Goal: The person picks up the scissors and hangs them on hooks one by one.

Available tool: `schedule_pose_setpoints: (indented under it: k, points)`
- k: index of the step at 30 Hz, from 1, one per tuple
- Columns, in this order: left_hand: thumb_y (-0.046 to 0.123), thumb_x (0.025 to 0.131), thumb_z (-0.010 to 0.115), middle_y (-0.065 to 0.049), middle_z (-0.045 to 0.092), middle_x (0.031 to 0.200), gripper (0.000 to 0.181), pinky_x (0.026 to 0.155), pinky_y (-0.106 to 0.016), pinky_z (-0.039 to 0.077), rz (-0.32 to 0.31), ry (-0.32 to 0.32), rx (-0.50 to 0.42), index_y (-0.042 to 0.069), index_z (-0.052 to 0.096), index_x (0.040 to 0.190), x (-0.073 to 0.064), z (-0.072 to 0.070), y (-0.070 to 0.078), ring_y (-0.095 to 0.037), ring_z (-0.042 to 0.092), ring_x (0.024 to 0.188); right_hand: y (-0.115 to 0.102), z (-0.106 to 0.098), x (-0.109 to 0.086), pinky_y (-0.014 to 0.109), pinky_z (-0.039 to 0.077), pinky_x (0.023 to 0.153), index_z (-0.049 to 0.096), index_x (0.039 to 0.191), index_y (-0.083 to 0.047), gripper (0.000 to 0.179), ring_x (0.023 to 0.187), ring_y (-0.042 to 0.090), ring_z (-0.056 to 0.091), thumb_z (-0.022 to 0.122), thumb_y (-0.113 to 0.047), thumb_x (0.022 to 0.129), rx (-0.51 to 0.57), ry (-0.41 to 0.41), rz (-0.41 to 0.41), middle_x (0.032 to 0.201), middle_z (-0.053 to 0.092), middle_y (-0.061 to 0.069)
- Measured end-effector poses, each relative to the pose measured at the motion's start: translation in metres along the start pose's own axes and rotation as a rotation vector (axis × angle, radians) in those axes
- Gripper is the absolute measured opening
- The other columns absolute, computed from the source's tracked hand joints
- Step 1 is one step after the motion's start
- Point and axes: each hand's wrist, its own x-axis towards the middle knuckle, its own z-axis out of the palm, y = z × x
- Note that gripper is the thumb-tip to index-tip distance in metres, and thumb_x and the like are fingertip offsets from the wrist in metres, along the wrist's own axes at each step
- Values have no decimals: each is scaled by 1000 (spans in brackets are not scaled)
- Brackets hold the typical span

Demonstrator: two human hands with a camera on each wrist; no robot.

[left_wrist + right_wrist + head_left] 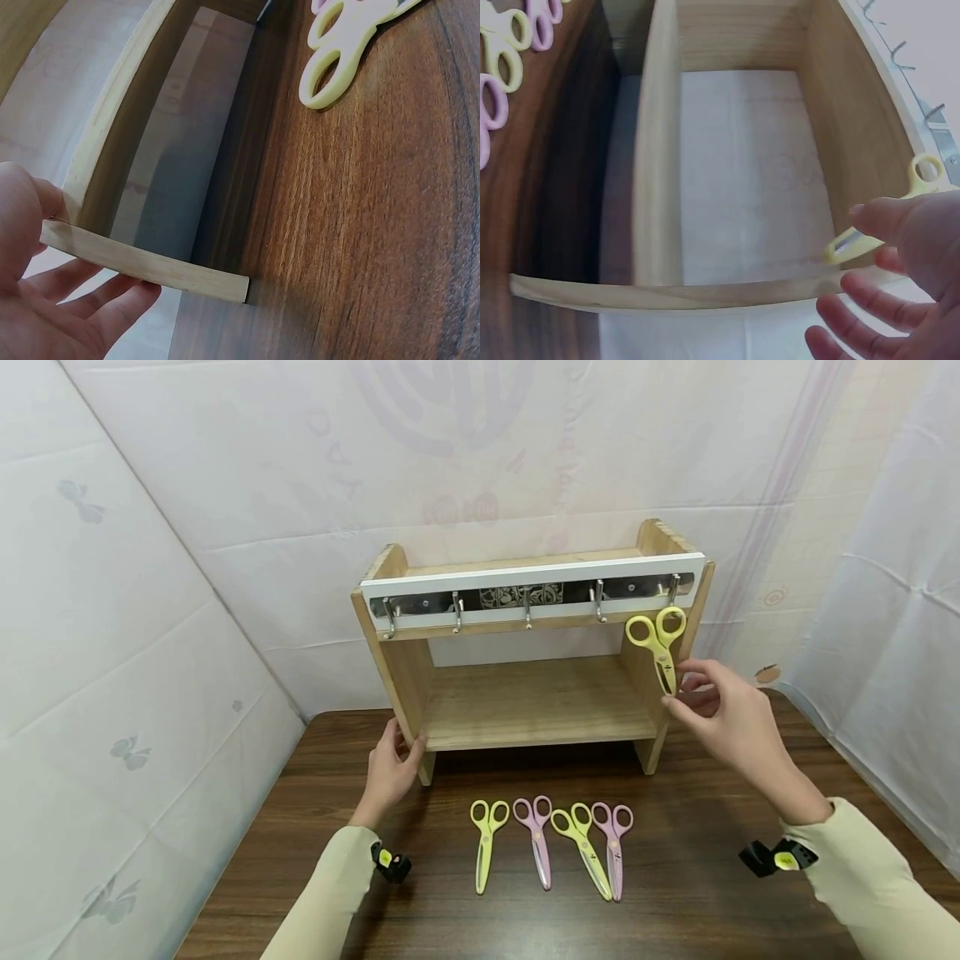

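My right hand [731,714] pinches a pair of yellow scissors [664,662] by the blades, handles up, at the rightmost hook [674,587] of a wooden shelf [536,697]. One handle loop overlaps the hook's lower end; whether it hangs there I cannot tell. In the right wrist view the thumb [881,216] lies over the scissors, and the capped-looking tip [836,251] sticks out past it. My left hand [392,772] grips the shelf's left side panel low down, thumb in front and fingers behind, as the left wrist view shows along the panel edge [172,271].
On the dark wooden table [300,852], in front of the shelf, lie yellow scissors [486,843], pink scissors [537,839], and a second yellow [588,852] and pink pair [614,847] touching each other. Several metal hooks line the white rail [562,568]. Cloth walls [225,460] stand behind.
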Motion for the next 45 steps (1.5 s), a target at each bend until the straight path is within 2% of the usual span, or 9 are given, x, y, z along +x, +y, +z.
schedule_pose_setpoints:
  k: [6, 15, 18, 23, 26, 30, 33, 39, 45]
  points:
    - [20, 105, 61, -28, 58, 139, 50, 91, -55, 58, -3, -9, 8, 8, 43, 150, -1, 0, 2, -41, 62, 123, 0, 10, -32, 32, 54, 62, 57, 128, -1, 55, 70, 27, 70, 86, -10, 82, 0, -58, 63, 94, 71, 17]
    - [19, 105, 61, -28, 59, 138, 50, 91, -55, 58, 8, -4, 8, 8, 43, 150, -1, -1, 1, -41, 63, 122, -4, 37, -79, 53, 55, 61, 45, 140, -7, 65, 86, 36, 67, 81, -27, 89, -57, -399, 189, 106, 65, 19]
    - [19, 105, 61, -28, 59, 138, 50, 91, -55, 58, 6, -3, 11, 8, 43, 150, -1, -1, 1, -41, 63, 121, -9, 46, -91, 51, 54, 57, 46, 141, -13, 65, 84, 32, 67, 81, -31, 90, -65, -477, 203, 108, 64, 17]
    - [20, 105, 61, -28, 59, 137, 50, 91, -55, 58, 5, -6, 9, 7, 43, 150, -1, 0, 1, -41, 63, 121, -20, 57, -107, 38, 44, 46, 49, 143, -21, 64, 66, 20, 57, 81, -34, 89, -80, -601, 236, 102, 59, 9]
    - [20, 105, 61, -28, 59, 137, 50, 92, -55, 58, 1, -6, 4, 7, 43, 150, -2, 0, 2, -40, 63, 122, -23, 63, -115, 40, 44, 46, 53, 142, -21, 64, 67, 23, 59, 82, -38, 88, -90, -661, 245, 104, 59, 8]
    - [20, 105, 61, -28, 59, 137, 49, 92, -54, 57, 3, 0, 0, 8, 44, 150, -2, -1, 3, -40, 63, 122, -26, 70, -123, 51, 52, 53, 57, 140, -19, 65, 87, 38, 67, 82, -45, 86, -110, -695, 236, 116, 61, 17]
    - [20, 105, 61, -28, 59, 138, 50, 93, -54, 57, 9, -1, 2, 8, 44, 150, -2, -1, 3, -40, 63, 122, -28, 73, -128, 54, 54, 56, 59, 139, -17, 65, 97, 39, 66, 82, -45, 86, -136, -691, 229, 116, 61, 19]
    - [20, 105, 61, -28, 59, 137, 49, 93, -54, 57, 7, -2, 3, 8, 44, 150, -2, -1, 2, -40, 63, 122, -31, 77, -137, 36, 44, 46, 63, 135, -15, 62, 81, 20, 54, 84, -43, 83, -174, -664, 204, 97, 53, 5]
    - [20, 105, 61, -28, 59, 138, 50, 92, -55, 58, 8, -3, 2, 9, 43, 151, -2, -1, 1, -41, 63, 122, -32, 79, -140, 35, 43, 46, 64, 135, -13, 64, 82, 20, 53, 85, -42, 83, -181, -652, 190, 100, 54, 5]
